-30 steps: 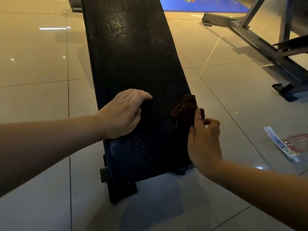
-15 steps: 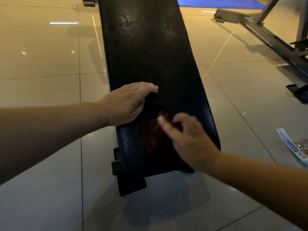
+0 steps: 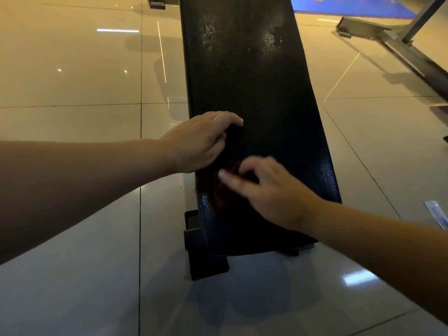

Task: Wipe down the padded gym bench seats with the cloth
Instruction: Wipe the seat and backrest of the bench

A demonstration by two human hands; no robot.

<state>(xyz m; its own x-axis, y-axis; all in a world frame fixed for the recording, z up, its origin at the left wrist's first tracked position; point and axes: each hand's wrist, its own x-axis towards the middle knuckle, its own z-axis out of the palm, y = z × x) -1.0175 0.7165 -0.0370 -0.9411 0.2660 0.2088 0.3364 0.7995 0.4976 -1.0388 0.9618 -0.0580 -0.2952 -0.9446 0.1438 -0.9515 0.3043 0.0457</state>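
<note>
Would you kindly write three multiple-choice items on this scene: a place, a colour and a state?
1. Where is the cloth?
A) on the floor
B) on the near end of the bench, under the right hand
C) over the metal frame

2. What colour is the bench?
A) white
B) red
C) black

3. What is the left hand doing?
A) resting on the bench's left edge
B) holding the cloth
C) raised off the bench

Answers:
1 B, the right hand covers it there.
2 C, its padding is black.
3 A, it lies on the bench holding nothing.
</note>
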